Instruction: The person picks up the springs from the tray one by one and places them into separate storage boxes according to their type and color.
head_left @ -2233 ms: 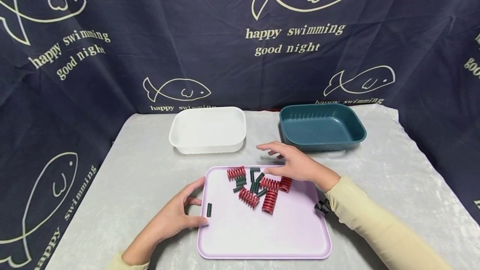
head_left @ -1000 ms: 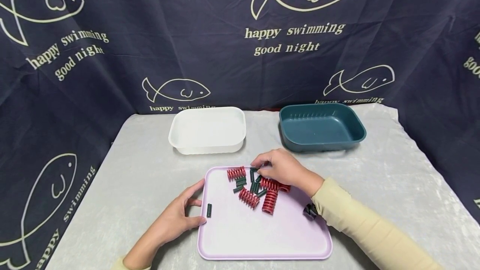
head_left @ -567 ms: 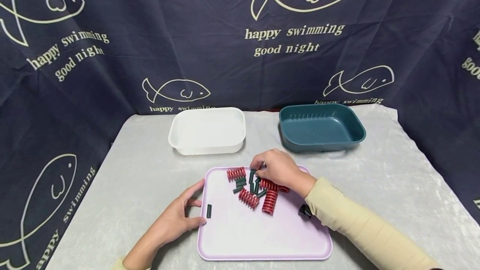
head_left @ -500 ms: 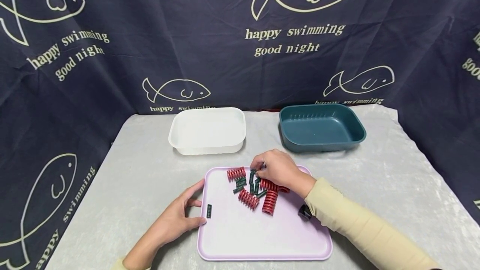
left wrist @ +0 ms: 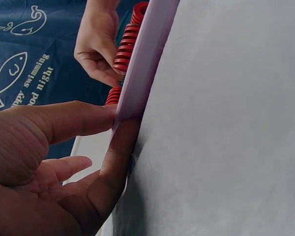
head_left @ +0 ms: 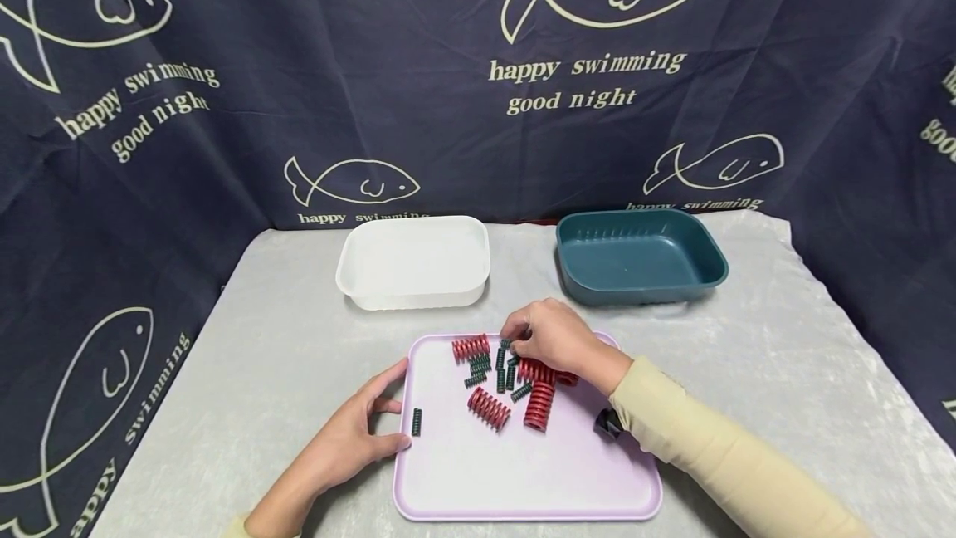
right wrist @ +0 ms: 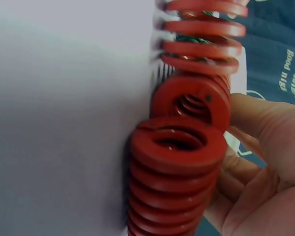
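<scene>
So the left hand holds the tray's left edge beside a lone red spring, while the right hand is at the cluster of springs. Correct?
Only the colour is wrong: the head view shows the lone spring beside the left hand is dark green. The tray and right hand are as you say.

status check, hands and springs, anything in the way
Left hand pinching lilac rectangular tray at its edge. Right hand at small dark-green coil springs, grip unclear. Thick red coil springs close alongside, possibly in the way.
</scene>
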Motion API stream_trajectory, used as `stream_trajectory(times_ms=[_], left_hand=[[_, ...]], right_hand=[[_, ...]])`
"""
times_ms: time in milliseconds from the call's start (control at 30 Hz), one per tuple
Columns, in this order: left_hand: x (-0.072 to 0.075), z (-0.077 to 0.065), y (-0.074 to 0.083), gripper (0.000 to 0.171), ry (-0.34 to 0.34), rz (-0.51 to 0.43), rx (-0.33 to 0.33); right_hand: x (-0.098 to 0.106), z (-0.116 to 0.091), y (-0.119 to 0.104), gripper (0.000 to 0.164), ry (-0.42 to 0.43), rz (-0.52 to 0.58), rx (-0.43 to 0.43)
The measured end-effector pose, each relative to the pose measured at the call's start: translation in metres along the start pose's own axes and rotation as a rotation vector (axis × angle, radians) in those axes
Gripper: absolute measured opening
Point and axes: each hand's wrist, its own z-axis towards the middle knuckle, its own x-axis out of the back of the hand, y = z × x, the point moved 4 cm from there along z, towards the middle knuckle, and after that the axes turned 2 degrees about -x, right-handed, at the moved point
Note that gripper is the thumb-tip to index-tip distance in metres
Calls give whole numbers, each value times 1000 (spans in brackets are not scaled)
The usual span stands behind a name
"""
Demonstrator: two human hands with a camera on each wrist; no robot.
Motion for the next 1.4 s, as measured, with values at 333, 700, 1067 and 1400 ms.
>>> stream_trajectory(times_ms=[333,700,1067,1400], left_hand=[[0,0,1,97,-7,4,-11],[0,1,-3,94,-5,-20,3],[-1,2,-4,91,-3,-34,20],[0,2,-2,91,1,2,-5]], right_hand=[[15,-1,9,19,17,168,-3],[46,-1,22,18,-3,457,-94],[88,0,47,20,33,443,-128],[128,4,80,25,41,420,-236]])
